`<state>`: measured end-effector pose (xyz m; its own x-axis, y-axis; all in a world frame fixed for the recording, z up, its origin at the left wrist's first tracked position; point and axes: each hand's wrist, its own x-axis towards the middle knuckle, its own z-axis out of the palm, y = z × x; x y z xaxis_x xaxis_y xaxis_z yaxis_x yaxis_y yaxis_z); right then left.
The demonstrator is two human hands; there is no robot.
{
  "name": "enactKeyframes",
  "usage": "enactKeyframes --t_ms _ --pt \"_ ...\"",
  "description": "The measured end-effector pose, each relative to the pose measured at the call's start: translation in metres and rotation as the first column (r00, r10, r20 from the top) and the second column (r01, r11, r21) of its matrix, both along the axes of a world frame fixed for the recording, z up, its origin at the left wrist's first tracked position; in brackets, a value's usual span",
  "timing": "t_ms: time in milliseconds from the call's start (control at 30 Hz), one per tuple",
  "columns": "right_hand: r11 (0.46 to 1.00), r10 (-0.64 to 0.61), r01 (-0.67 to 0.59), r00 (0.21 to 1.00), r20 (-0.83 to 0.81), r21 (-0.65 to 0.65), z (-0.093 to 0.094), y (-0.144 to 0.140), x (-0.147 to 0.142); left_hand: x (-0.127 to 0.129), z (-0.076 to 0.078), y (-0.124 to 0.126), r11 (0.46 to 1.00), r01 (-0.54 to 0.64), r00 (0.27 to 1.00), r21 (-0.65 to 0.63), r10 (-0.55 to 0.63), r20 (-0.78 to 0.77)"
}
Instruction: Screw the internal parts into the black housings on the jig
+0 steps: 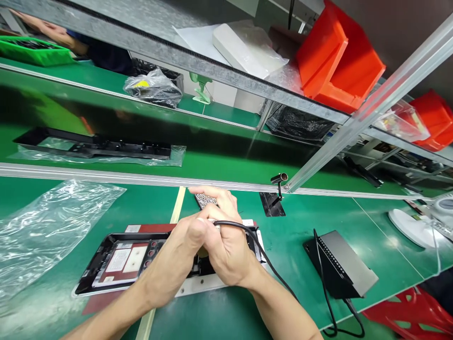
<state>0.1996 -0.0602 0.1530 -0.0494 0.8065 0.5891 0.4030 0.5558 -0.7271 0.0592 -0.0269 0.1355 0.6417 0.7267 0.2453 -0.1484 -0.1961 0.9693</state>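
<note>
My left hand [187, 238] and my right hand [229, 245] are closed together over a black plastic frame [106, 257]. A black cable [264, 252] comes out from between them, at the end of what looks like an electric screwdriver; its body is mostly hidden by my fingers. My right forefinger reaches over a small dark tray of silvery screws [206, 200]. The frame lies on a reddish-brown plate with a light metal edge [201, 282]. Through its left opening show white labels and dark round holes. My hands cover the frame's middle.
A clear plastic bag [56, 231] lies left. A small tube stand [278, 193] and a black-and-grey power box [339, 264] with cables are right. Behind the rail is another black frame [95, 144]. An overhead shelf carries a red bin [339, 61]. Another person's arm [53, 33] shows top left.
</note>
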Motion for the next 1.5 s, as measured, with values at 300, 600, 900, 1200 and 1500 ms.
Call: enactKeyframes --t_ms 300,600,900,1200,1500 --pt "0.998 0.012 -0.011 1.0 -0.007 0.054 -0.004 0.003 -0.004 0.007 0.003 0.002 0.985 -0.017 0.996 -0.174 0.032 0.082" --pt "0.997 0.073 -0.072 0.997 -0.037 0.026 -0.005 0.004 -0.004 0.016 -0.007 -0.005 0.984 -0.118 0.979 -0.136 0.139 0.152" --pt "0.997 0.079 -0.077 0.995 -0.063 0.026 -0.008 0.007 -0.006 0.018 -0.009 -0.006 0.975 -0.178 0.966 -0.132 0.199 0.167" --pt "1.0 0.013 -0.012 0.998 -0.066 0.02 0.004 0.002 -0.006 0.015 -0.014 -0.009 0.944 -0.306 0.944 -0.125 0.318 0.084" --pt "0.996 0.075 -0.072 0.996 -0.049 0.053 -0.004 0.008 -0.005 0.021 -0.004 -0.008 0.964 -0.233 0.964 -0.124 0.246 0.102"
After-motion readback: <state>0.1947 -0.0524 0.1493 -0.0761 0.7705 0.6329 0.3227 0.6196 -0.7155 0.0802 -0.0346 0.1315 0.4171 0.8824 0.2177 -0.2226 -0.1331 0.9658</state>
